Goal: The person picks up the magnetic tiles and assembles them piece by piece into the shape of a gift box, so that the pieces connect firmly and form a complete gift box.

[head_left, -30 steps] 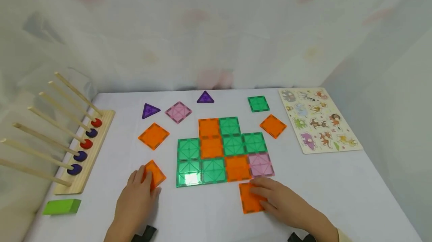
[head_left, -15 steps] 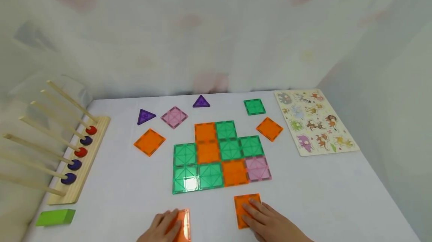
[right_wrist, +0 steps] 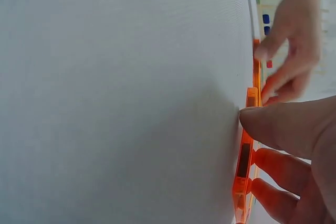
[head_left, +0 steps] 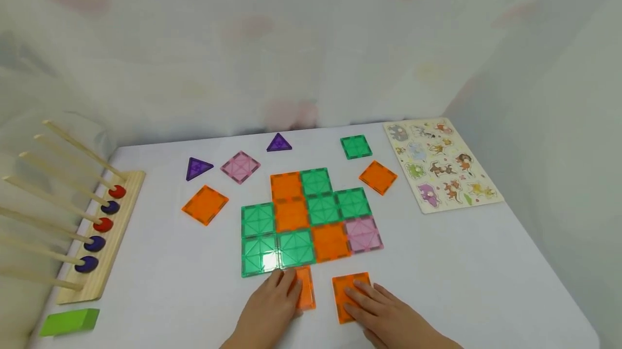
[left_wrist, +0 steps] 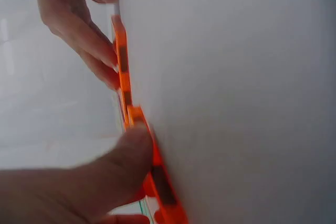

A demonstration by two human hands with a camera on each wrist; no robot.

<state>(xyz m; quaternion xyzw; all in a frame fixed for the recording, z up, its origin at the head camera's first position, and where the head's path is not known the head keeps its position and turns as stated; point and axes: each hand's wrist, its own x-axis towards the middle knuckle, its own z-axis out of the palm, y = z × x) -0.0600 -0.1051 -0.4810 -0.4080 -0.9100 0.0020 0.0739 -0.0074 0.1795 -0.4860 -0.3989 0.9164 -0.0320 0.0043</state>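
Rack of pale wood [head_left: 109, 246], fitted with slender wooden pegs [head_left: 51, 200] and small round red beads [head_left: 103, 225] and dark blue beads [head_left: 94, 243] at their feet, stands at the left of a white worktop [head_left: 461, 284], a bright green rectangular block [head_left: 70, 322] just in front of it. Next along lie a purple translucent triangle [head_left: 198, 168], a loose orange translucent square [head_left: 205, 205] and a loose pink translucent square [head_left: 240, 167], each apart from the others. A mosaic of ten translucent square tiles [head_left: 296, 247], six green, three orange and one pink, spreads edge to edge across the middle, a second purple triangle [head_left: 279, 142] behind it. Just in front of the mosaic, a person's left hand [head_left: 272, 303] grips a translucent orange square tile [head_left: 306, 287] in a narrow pinch; whether tile and mosaic touch is unclear. Across a small gap, the right hand [head_left: 389, 316] holds a second orange square tile [head_left: 342, 283], fingers over its face and thumb at its near edge. Toward the back lie a loose green translucent square [head_left: 356, 147] and another loose orange square [head_left: 378, 178], left of a pale rectangular board with coloured animal pictures [head_left: 442, 165].
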